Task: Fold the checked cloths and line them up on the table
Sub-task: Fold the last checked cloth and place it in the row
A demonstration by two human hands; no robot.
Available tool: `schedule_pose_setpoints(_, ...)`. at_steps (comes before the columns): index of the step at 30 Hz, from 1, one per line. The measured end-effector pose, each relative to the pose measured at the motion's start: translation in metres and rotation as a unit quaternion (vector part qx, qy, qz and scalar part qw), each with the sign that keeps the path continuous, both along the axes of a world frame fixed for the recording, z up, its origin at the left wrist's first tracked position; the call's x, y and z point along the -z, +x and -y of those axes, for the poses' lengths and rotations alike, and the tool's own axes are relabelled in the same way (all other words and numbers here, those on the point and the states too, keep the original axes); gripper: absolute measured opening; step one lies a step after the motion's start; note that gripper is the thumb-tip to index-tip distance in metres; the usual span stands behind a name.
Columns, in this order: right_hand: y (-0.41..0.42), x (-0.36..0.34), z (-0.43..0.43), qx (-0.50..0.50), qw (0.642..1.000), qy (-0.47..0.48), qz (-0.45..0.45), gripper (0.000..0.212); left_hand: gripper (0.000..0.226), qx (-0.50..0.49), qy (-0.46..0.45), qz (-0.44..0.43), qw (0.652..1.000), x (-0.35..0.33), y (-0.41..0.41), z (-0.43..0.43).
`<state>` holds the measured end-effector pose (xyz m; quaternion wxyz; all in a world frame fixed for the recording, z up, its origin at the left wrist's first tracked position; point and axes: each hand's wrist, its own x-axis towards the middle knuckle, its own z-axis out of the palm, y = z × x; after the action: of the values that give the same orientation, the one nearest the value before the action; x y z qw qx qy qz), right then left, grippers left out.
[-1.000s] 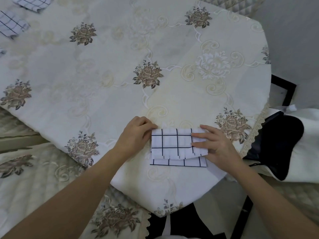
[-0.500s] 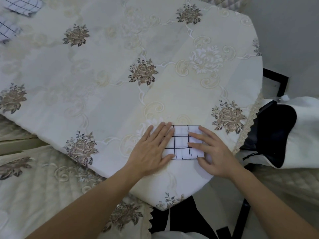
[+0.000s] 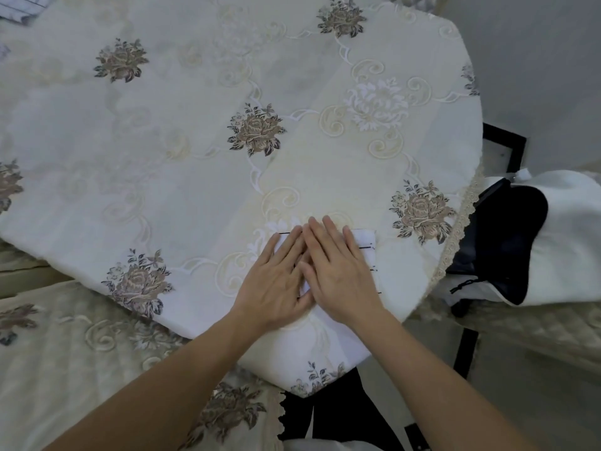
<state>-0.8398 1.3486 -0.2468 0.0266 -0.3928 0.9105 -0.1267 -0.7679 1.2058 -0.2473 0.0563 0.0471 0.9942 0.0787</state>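
Firmly I press my left grip and right grip, fingers straight, onto the folded checked cloth to set its crease.

Cloth on tbl, prob. nr edge.

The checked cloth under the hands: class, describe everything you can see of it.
The checked cloth is white with thin dark grid lines, looks like soft woven fabric, and lies folded flat in a small rectangle near the front edge of the floral tablecloth. Most is hidden: the left hand and right hand press on it with straight fingers, side by side. Only its right strip and far left corner show.
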Motion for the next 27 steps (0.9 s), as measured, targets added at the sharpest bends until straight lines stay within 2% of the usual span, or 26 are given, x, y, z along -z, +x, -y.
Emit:
schedule_pose_setpoints(4,-0.003,0.012,-0.012,0.02,0.998,0.061,0.015,0.07,0.074,-0.003,-0.01,-0.003,1.0,0.002,0.001,0.004)
schedule_pose_setpoints(9,-0.006,0.012,-0.033,0.053,0.993,0.105,-0.007,0.079,0.092,-0.033,-0.012,0.013,0.999,0.003,0.009,0.016)
schedule_pose_setpoints(13,-0.003,0.011,-0.032,0.076,0.992,0.099,-0.003,0.081,0.085,-0.058,-0.014,0.032,0.998,-0.002,0.011,0.015)
schedule_pose_setpoints(16,-0.002,0.01,-0.03,0.08,0.992,0.1,0.002,0.08,0.077,-0.107,0.005,0.015,0.994,-0.005,0.0,-0.006)
schedule_pose_setpoints(20,-0.003,0.009,-0.032,0.076,0.992,0.099,0.009,0.075,0.064,-0.09,0.022,-0.014,0.996,0.004,-0.011,-0.023)
schedule_pose_setpoints(27,-0.002,0.01,-0.037,0.11,0.989,0.102,0.003,0.087,0.067,-0.078,0.007,-0.016,0.997,0.012,-0.003,-0.003)
